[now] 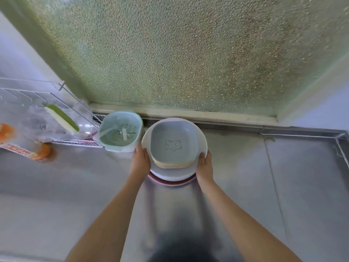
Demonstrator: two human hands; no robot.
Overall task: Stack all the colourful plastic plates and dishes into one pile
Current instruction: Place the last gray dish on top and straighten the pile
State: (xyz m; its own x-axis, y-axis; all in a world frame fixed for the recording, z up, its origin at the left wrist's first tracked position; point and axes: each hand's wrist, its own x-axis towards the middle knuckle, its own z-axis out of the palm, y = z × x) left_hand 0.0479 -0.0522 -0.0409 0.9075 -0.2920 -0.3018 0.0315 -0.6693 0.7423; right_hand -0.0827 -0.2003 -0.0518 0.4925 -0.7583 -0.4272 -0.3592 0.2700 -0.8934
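One pile of plastic dishes stands on the steel counter near the back wall. On top is a grey-blue square dish (173, 140) with a bear drawing, nested on several yellow and pink square dishes (172, 165). These rest on a white round plate (201, 140), with a pink round plate (171, 183) showing underneath. My left hand (140, 161) holds the left side of the pile. Against its right side presses my right hand (204, 167).
A pale green strainer basket (120, 134) sits just left of the pile, touching a wire dish rack (37, 110) with a clear cover and a green-white utensil. Orange packaging (22, 148) lies at far left. A frosted window rises behind; the counter's raised rim (341, 148) runs at right.
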